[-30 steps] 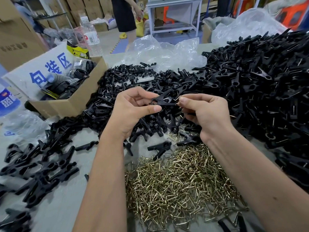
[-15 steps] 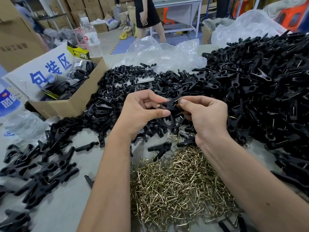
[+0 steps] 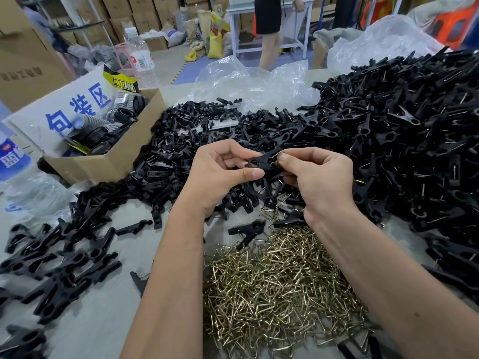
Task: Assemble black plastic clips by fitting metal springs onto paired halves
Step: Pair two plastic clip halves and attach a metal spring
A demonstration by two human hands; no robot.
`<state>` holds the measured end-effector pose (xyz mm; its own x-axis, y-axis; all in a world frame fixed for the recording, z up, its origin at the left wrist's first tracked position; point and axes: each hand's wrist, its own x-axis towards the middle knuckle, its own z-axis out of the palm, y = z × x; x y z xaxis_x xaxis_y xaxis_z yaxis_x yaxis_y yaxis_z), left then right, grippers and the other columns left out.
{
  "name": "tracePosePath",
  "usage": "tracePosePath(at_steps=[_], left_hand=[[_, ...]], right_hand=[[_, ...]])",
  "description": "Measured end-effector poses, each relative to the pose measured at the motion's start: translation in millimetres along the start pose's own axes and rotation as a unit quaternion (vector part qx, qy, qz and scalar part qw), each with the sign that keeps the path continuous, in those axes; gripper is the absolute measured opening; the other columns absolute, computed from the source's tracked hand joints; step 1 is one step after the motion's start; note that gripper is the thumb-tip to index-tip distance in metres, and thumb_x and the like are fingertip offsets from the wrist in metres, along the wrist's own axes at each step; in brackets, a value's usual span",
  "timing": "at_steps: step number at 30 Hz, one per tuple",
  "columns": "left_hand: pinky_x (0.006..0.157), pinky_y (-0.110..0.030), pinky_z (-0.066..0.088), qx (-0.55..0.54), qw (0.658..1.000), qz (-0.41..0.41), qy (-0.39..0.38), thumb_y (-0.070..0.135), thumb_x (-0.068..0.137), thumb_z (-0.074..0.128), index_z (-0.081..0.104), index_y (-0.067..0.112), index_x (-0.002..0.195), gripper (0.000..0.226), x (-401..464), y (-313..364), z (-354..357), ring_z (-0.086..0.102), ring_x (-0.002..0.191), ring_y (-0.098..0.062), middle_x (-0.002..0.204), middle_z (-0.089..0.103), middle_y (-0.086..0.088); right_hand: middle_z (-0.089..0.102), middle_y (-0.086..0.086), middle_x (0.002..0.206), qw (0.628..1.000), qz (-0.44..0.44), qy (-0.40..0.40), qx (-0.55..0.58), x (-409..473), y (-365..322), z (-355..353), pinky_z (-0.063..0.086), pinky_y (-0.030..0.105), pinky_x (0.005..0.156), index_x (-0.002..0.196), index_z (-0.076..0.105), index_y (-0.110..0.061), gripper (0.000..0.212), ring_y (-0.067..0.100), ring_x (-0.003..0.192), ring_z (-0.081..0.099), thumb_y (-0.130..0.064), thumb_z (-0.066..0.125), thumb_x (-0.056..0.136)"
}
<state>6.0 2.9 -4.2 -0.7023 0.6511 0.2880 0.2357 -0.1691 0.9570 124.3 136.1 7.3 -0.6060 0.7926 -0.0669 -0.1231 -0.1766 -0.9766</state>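
At 9 o'clock a cardboard box (image 3: 108, 161) sits open on the table (image 3: 108, 314), with a white sign (image 3: 64, 110) in blue characters leaning in it and grey and black rolls beside the sign. A clear water bottle (image 3: 141, 60) stands behind it at 11 o'clock. Below the box, from 8 to 7 o'clock, assembled black clips (image 3: 59, 257) lie scattered on the grey surface.

My left hand (image 3: 220, 177) is up near the middle of the view, fingers curled, thumb and forefinger pinching the left end of 1 black clip (image 3: 264, 160). That clip is in the air between my 2 hands, just above the loose black halves (image 3: 197, 125) heaped from 10 to 12 o'clock. Its jaw end points left and a thin metal spring (image 3: 276, 152) shows at its right end.

At 6 o'clock, directly under my forearms, lies the brass-coloured pile of metal springs (image 3: 280, 286), with 1 clip (image 3: 247, 230) lying at its upper edge.

My right hand (image 3: 318, 180) meets the left, fingers curled, thumb tip pressed on the right end of the held clip by the spring. I cannot tell how far the spring is seated.

From 1 to 4 o'clock rises the big mound of black clips (image 3: 404, 130). Crumpled clear plastic bags (image 3: 254, 81) lie behind it at 12 o'clock, and a person (image 3: 268, 27) stands by a white table frame further back.
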Motion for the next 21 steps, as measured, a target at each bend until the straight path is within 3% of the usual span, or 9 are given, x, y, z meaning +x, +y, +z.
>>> tracePosePath(at_steps=[4, 9, 13, 18, 21], left_hand=[[0.084, -0.040, 0.060, 0.001, 1.000, -0.007, 0.004, 0.008, 0.064, 0.094, 0.080, 0.015, 0.089, 0.030, -0.1, -2.1, 0.0, 0.061, 0.088, -0.036, 0.090, 0.074, -0.015], [0.082, -0.034, 0.061, -0.014, 1.000, -0.014, -0.004, 0.011, 0.064, 0.094, 0.075, 0.004, 0.095, 0.037, -0.9, -1.4, 0.9, 0.064, 0.091, -0.035, 0.096, 0.078, -0.009], [0.086, -0.036, 0.061, -0.022, 1.000, -0.015, -0.004, 0.006, 0.067, 0.092, 0.077, 0.010, 0.093, 0.031, -1.1, -1.9, 0.5, 0.063, 0.095, -0.036, 0.101, 0.077, -0.014], [0.078, -0.033, 0.061, 0.001, 1.000, -0.008, 0.011, 0.006, 0.067, 0.092, 0.079, 0.010, 0.092, 0.029, 0.8, -1.6, 4.1, 0.063, 0.084, -0.031, 0.086, 0.077, -0.007], [0.078, -0.035, 0.061, 0.005, 0.999, -0.005, 0.032, 0.011, 0.065, 0.094, 0.081, 0.017, 0.088, 0.027, -0.3, 0.2, 1.2, 0.062, 0.080, -0.032, 0.086, 0.071, -0.030]], right_hand=[[0.076, 0.003, 0.070, 1.000, -0.005, 0.000, -0.006, -0.6, 1.0, -0.2, 0.057, 0.022, 0.061, 0.076, 0.080, -0.012, 0.011, 0.008, 0.060, 0.066, -0.004, 0.085, 0.081], [0.077, 0.011, 0.076, 0.999, -0.025, -0.003, -0.040, 2.0, -1.4, -1.8, 0.058, 0.025, 0.062, 0.075, 0.080, -0.014, 0.012, 0.012, 0.061, 0.066, -0.004, 0.086, 0.080], [0.077, 0.006, 0.074, 0.997, -0.046, 0.005, -0.057, 1.0, 0.9, 0.1, 0.062, 0.032, 0.070, 0.076, 0.081, -0.016, 0.010, 0.014, 0.066, 0.069, -0.009, 0.088, 0.079], [0.078, 0.003, 0.075, 0.999, -0.032, 0.016, -0.018, -2.8, 2.0, 2.8, 0.061, 0.030, 0.067, 0.077, 0.081, -0.014, 0.008, 0.014, 0.066, 0.071, -0.010, 0.086, 0.082], [0.078, 0.007, 0.078, 0.997, 0.023, -0.059, 0.038, -2.8, -2.8, 2.0, 0.062, 0.028, 0.063, 0.075, 0.079, -0.011, 0.014, 0.015, 0.065, 0.070, -0.013, 0.081, 0.088]])
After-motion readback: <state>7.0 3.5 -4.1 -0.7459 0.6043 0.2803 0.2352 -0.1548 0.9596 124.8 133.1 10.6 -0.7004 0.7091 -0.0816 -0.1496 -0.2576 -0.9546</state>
